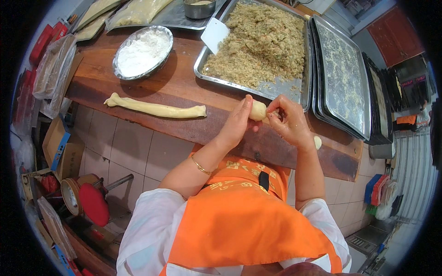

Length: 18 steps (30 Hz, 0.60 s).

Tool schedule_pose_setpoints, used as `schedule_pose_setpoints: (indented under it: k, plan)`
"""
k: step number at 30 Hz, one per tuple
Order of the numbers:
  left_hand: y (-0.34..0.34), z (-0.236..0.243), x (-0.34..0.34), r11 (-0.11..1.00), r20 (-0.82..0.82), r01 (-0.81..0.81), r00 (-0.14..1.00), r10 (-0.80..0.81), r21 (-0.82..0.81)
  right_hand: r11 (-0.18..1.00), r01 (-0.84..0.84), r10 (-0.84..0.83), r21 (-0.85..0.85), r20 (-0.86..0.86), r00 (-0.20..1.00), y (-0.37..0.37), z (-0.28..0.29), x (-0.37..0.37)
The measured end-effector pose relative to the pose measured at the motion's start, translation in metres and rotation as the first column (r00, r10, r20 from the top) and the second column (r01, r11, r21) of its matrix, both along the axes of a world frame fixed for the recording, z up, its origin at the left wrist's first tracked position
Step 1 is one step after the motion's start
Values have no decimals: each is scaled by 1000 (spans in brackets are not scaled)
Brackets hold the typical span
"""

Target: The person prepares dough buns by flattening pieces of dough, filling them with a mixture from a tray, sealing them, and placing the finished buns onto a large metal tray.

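Left hand: the left hand (238, 120) sat just right of the frame's centre, above the wooden counter's front edge, fingers curled around the left side of a small dough ball (258, 110) and closed on it.
Right hand: the right hand (289, 120) met it from the right, thumb and fingertips pinched together on the ball's right end.
Dough ball: pale yellow, rounded, held between both hands, lifted clear of the counter (184, 87) and just below the crumb tray's near rim.
Dough rope: a long pale roll of dough (154, 107) lay flat on the counter at centre left, well apart from the hands.
Small piece: a little dough lump (317, 142) rested on the counter beside the right wrist.
Crumb tray: a steel tray (299, 94) of brownish crumbly filling (262, 43) filled the upper centre, a white scraper (214, 34) leaning at its left edge.
Flour dish: a round foil dish of white flour (142, 51) stood at upper left.
Empty trays: stacked baking trays (343, 78) lay at upper right.
Clothing: an orange apron (239, 221) over white sleeves, a thin gold bangle (200, 165) on the left wrist.
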<state>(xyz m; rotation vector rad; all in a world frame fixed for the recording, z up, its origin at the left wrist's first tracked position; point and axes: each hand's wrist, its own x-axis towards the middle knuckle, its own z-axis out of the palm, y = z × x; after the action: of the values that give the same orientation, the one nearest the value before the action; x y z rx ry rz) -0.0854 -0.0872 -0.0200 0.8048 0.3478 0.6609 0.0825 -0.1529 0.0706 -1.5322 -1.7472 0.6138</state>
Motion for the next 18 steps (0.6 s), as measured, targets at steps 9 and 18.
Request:
schedule_pose_setpoints:
  k: [9, 18]
  plan:
    - [5, 4, -5, 983, -177, 100, 982, -72, 153, 999, -41, 39, 10, 92, 995, -1, 9, -6]
    - [5, 3, -14, 733, -267, 96, 956, 121, 673, 982, -180, 163, 64, 206, 965, -4, 2, -1]
